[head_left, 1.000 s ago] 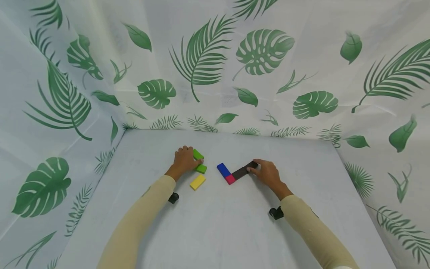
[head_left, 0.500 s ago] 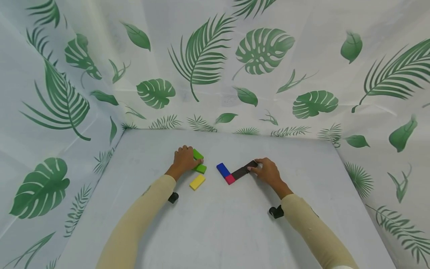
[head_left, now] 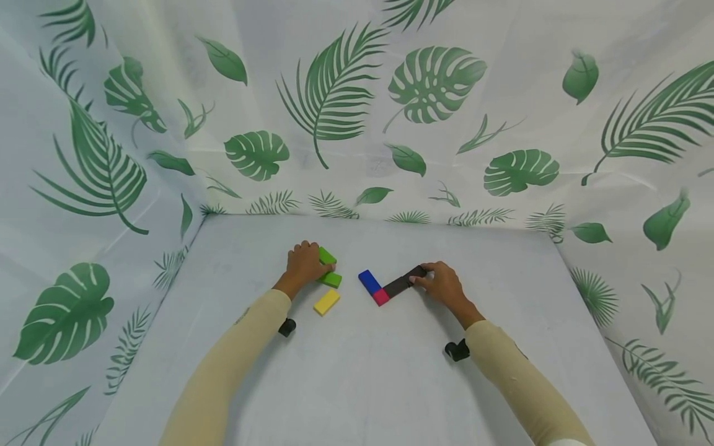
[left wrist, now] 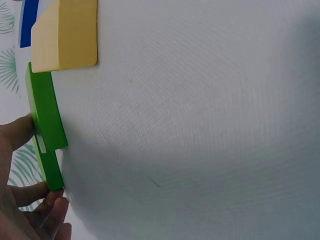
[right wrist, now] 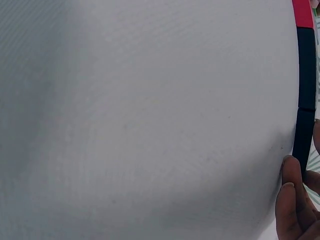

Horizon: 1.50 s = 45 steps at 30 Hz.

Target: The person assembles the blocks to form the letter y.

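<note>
In the head view my left hand (head_left: 304, 263) grips the far one of two green blocks (head_left: 327, 254). The left wrist view has its thumb on the side and its fingers at the end of the green (left wrist: 49, 112) pair, which meet in a step. My right hand (head_left: 443, 283) pinches the outer black block (head_left: 414, 274) between thumb and fingers. That block lies end to end with another black block (head_left: 396, 287). A red block (head_left: 380, 297) adjoins the inner black one, and a blue block (head_left: 369, 282) angles away from the red, forming a V.
A yellow block (head_left: 326, 302) lies on the white table (head_left: 357, 371), just nearer than the green ones. Leaf-printed white sheeting (head_left: 357, 124) rises behind and at both sides of the table. A black wrist camera (head_left: 457, 351) hangs under the right forearm.
</note>
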Each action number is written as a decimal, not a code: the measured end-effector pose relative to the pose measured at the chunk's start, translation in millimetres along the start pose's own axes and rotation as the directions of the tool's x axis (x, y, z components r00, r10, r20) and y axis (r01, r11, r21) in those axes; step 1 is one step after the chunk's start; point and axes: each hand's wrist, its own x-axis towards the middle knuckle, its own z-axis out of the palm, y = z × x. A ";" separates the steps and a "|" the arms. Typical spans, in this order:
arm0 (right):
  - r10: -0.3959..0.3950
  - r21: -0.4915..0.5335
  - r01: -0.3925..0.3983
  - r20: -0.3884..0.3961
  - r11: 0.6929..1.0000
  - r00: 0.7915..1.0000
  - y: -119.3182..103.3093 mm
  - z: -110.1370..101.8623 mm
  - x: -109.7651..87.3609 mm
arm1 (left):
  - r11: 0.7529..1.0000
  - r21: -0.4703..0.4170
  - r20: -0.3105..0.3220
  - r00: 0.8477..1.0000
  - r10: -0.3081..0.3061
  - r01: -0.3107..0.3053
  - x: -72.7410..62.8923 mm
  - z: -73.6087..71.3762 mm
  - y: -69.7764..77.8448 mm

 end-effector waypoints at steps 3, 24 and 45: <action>0.014 -0.001 -0.014 0.009 1.000 1.000 -0.8 -0.1 -0.3 | 1.000 -0.008 -0.002 1.000 0.000 0.000 -0.5 0.0 -0.2; 0.055 -0.001 -0.055 0.023 0.999 0.998 -2.7 -0.6 -0.2 | 1.000 -0.011 0.019 1.000 0.002 -0.001 -0.3 -4.6 -0.8; 0.058 -0.021 -0.057 0.024 0.998 0.998 -4.2 -0.7 -0.9 | 0.999 -0.034 -0.003 1.000 0.021 -0.021 4.1 -4.8 3.3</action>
